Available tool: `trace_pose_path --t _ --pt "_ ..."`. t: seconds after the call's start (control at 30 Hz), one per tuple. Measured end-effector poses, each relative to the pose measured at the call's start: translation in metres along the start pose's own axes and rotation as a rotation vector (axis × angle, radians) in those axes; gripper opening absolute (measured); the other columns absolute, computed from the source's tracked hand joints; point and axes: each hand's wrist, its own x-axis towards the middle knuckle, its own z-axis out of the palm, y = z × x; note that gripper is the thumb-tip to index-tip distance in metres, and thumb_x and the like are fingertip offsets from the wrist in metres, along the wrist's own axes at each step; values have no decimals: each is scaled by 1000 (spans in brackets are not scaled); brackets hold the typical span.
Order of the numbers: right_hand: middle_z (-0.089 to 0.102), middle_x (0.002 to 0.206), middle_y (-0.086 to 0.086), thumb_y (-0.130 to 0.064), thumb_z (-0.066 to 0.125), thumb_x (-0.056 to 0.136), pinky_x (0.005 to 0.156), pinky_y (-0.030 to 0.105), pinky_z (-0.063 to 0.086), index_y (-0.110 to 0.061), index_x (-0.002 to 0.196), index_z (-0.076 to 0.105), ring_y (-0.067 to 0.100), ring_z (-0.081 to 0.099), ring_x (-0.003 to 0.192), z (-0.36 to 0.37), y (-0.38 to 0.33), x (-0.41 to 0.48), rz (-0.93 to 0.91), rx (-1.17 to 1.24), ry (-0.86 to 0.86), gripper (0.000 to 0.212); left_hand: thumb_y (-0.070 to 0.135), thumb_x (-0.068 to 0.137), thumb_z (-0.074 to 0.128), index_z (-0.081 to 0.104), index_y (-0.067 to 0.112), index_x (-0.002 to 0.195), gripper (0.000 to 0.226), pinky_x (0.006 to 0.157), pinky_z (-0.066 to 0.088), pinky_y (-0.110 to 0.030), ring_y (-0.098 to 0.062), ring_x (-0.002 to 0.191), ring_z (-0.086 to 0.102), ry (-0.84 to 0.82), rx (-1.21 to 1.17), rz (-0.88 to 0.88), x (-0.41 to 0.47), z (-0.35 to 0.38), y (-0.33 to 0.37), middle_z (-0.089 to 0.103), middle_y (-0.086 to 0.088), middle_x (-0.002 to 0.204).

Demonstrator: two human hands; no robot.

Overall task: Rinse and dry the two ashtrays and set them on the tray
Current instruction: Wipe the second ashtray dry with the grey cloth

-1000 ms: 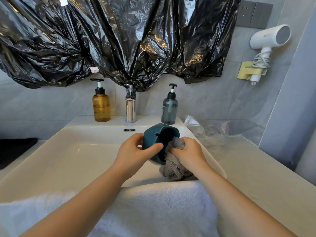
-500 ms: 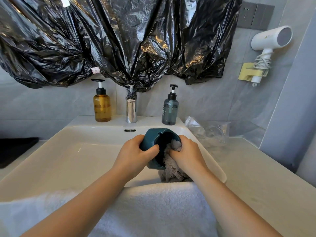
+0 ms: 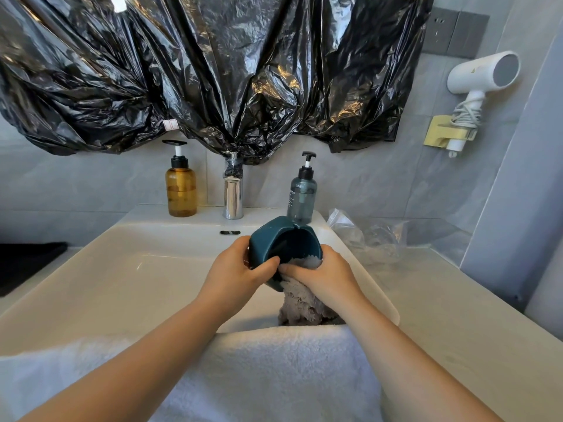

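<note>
Left hand (image 3: 240, 271) fingers (image 3: 266, 265) clamp the rim of the teal glazed round ashtray (image 3: 285, 239), which is tilted over the white basin sink (image 3: 122, 269). Right hand (image 3: 324, 277) grips a grey fluffy cloth (image 3: 304, 303) stuffed into the bowl. Drying step. Next: finish the wipe, then carry it to the tray, which is not clearly in view.

Glossy teal ashtray (image 3: 285, 239); fluffy grey cloth (image 3: 300, 303); chrome faucet (image 3: 233, 194); crinkled shiny plastic sheet (image 3: 213, 71).
</note>
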Motion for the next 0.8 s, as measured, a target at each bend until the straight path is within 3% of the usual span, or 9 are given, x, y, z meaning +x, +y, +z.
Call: trace_pose_path --t 0.17,0.4,0.5,0.63,0.7,0.8 --pt "66 105 -4 -42 78 72 61 19 41 -19 115 56 12 58 89 1 2 1 -10 -143 21 54 42 83 65 56 32 113 33 75 58 -38 -8 84 64 -8 54 57 -1 1 -1 67 14 94" --pt "64 93 2 -25 64 83 62 31 42 -17 105 50 24 59 81 -2 -6 -8 -93 -361 136 28 56 83 57 59 30 107 36 72 54 -40 -11 81 61 28 258 166 -3 0 4 67 12 88" --pt "64 93 1 -24 61 86 64 30 42 -15 104 56 21 56 80 -3 -4 -7 -101 -314 138 21 61 81 57 59 29 110 43 74 56 -39 -8 82 63 5 175 120 -4 -1 3 66 13 89" --pt "59 87 -5 -20 59 87 57 23 37 -17 103 57 16 53 81 -3 -3 -5 -94 -230 96 16 60 71 69 46 29 132 72 73 53 -24 -5 90 60 -32 33 -5 -4 -4 2 62 10 103" --pt "54 79 -10 -17 59 88 54 17 32 -19 96 54 14 51 79 -5 -2 -4 -74 -167 104 10 51 69 77 51 29 122 63 68 53 -22 -6 85 62 -55 15 -10 -6 -3 4 63 11 99" --pt "55 77 -9 -18 61 86 54 18 32 -18 94 54 16 53 80 -7 0 -1 -25 -79 108 10 43 70 79 61 23 96 37 67 57 -30 -15 80 67 -48 -29 10 -7 1 4 69 8 86"
